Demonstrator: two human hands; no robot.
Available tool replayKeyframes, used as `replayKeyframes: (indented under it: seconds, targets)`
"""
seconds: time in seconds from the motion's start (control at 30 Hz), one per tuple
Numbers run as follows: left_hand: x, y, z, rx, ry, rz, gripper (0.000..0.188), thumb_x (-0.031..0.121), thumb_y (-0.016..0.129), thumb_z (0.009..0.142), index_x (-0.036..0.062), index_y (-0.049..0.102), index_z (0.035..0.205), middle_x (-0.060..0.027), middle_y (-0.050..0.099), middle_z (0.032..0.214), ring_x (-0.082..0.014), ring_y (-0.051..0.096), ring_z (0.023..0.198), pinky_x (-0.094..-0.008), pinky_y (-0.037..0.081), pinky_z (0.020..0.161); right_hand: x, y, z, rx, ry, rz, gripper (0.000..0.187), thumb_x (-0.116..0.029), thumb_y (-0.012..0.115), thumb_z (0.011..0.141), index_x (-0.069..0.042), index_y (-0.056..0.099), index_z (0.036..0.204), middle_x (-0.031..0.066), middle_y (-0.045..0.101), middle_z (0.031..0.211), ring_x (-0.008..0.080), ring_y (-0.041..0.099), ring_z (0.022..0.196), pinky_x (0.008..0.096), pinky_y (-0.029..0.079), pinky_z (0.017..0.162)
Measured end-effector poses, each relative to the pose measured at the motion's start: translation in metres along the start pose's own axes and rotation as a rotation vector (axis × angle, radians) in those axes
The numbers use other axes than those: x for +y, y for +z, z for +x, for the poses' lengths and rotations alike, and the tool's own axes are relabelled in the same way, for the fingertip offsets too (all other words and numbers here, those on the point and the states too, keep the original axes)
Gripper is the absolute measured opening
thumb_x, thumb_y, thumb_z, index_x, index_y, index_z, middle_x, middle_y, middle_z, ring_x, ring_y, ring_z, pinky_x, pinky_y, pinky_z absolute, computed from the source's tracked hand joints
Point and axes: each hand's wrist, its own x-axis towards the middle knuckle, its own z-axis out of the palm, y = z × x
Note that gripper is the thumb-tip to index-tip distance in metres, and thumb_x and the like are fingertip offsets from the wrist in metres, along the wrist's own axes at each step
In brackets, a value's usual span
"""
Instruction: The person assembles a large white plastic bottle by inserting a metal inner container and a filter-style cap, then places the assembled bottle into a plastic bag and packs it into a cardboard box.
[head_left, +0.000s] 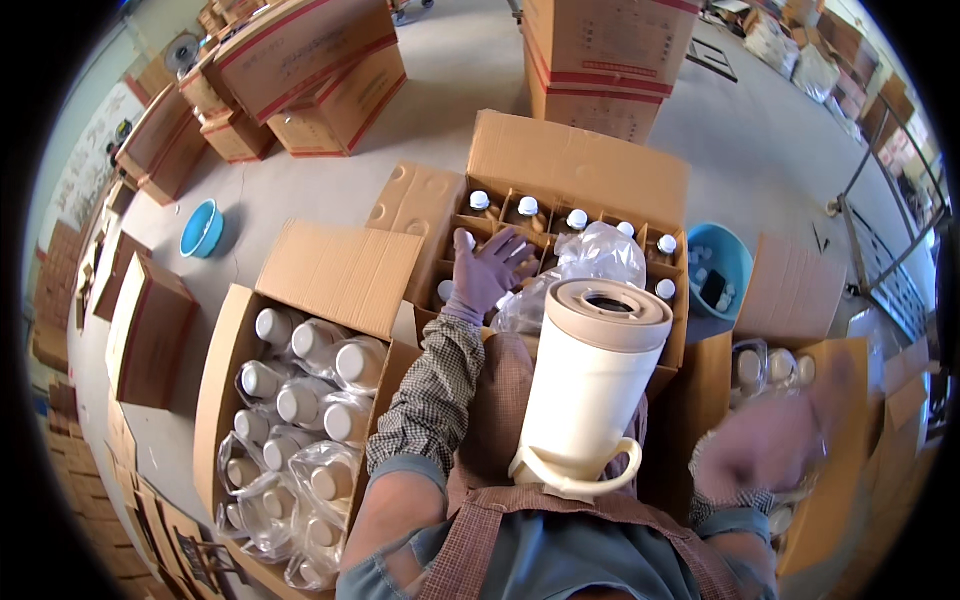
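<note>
My left hand (490, 272), in a thin purple glove, is open with its fingers spread, palm turned up, over the near left part of a divided carton (575, 155). White-capped bottles (528, 207) stand in the carton's compartments, and a crumpled clear plastic bag (600, 258) lies over some of them. Between my arms a cream cylindrical jug (585, 385) with a beige top and a dark central opening leans on my lap; neither hand touches it. My right hand (770, 450) is smeared by motion above the right-hand carton (835, 480), so its fingers cannot be made out.
An open carton (210, 400) of bagged, white-lidded containers (300, 403) stands at my left. A blue basin (722, 262) with small white pieces is beyond the right carton. Another blue basin (202, 230) sits on the floor at left. Stacked cartons (605, 60) stand farther back.
</note>
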Motion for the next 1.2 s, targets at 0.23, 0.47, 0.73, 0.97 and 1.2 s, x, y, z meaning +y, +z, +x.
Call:
replayKeyframes:
  seconds: [0.23, 0.47, 0.73, 0.97, 1.2]
  targets:
    - [-0.062, 0.093, -0.038, -0.481, -0.260, -0.432, 0.073, 0.059, 0.047, 0.101, 0.0136, 0.032, 0.155, -0.0157, 0.043, 0.153, -0.0296, 0.044, 0.137, -0.0446, 0.042, 0.113, 0.004, 0.072, -0.039, -0.188, 0.041, 0.198, 0.053, -0.034, 0.060, 0.089, -0.006, 0.062, 0.134, 0.0175, 0.052, 0.145, 0.0406, 0.044, 0.136, 0.0599, 0.029, 0.113]
    - [-0.043, 0.098, -0.030, -0.366, -0.072, 0.067, 0.085, 0.067, 0.024, 0.103, -0.0018, 0.037, 0.150, -0.0179, 0.048, 0.149, -0.0279, 0.052, 0.131, -0.0397, 0.037, 0.116, -0.011, 0.048, 0.003, -0.152, 0.167, 0.132, 0.067, -0.020, 0.077, 0.079, -0.004, 0.053, 0.139, 0.0171, 0.053, 0.141, 0.0370, 0.053, 0.127, 0.0478, 0.040, 0.109]
    - [-0.053, 0.118, -0.044, -0.485, -0.478, -0.321, 0.075, 0.056, 0.024, 0.106, -0.0077, 0.050, 0.136, -0.0305, 0.061, 0.125, -0.0399, 0.060, 0.117, -0.0493, 0.044, 0.110, -0.001, 0.087, 0.010, -0.178, 0.274, 0.205, 0.022, -0.015, 0.080, 0.079, -0.008, 0.070, 0.098, 0.0120, 0.071, 0.098, 0.0308, 0.069, 0.081, 0.0378, 0.056, 0.070]
    - [-0.035, 0.122, -0.059, -0.375, -0.314, -0.038, 0.070, 0.051, 0.031, 0.107, -0.0106, 0.053, 0.131, -0.0248, 0.063, 0.125, -0.0325, 0.062, 0.118, -0.0421, 0.047, 0.109, 0.045, 0.089, -0.011, -0.204, 0.364, 0.654, 0.014, -0.008, 0.080, 0.079, -0.002, 0.072, 0.088, 0.0107, 0.070, 0.079, 0.0244, 0.069, 0.073, 0.0333, 0.056, 0.076]
    - [-0.035, 0.104, -0.050, -0.240, -0.226, 0.084, 0.053, 0.037, 0.029, 0.110, -0.0040, 0.060, 0.121, -0.0191, 0.067, 0.117, -0.0264, 0.064, 0.114, -0.0384, 0.050, 0.105, 0.043, 0.089, 0.000, -0.264, 0.329, 0.635, 0.017, -0.013, 0.082, 0.078, -0.004, 0.072, 0.089, 0.0090, 0.069, 0.084, 0.0247, 0.066, 0.073, 0.0340, 0.055, 0.076]
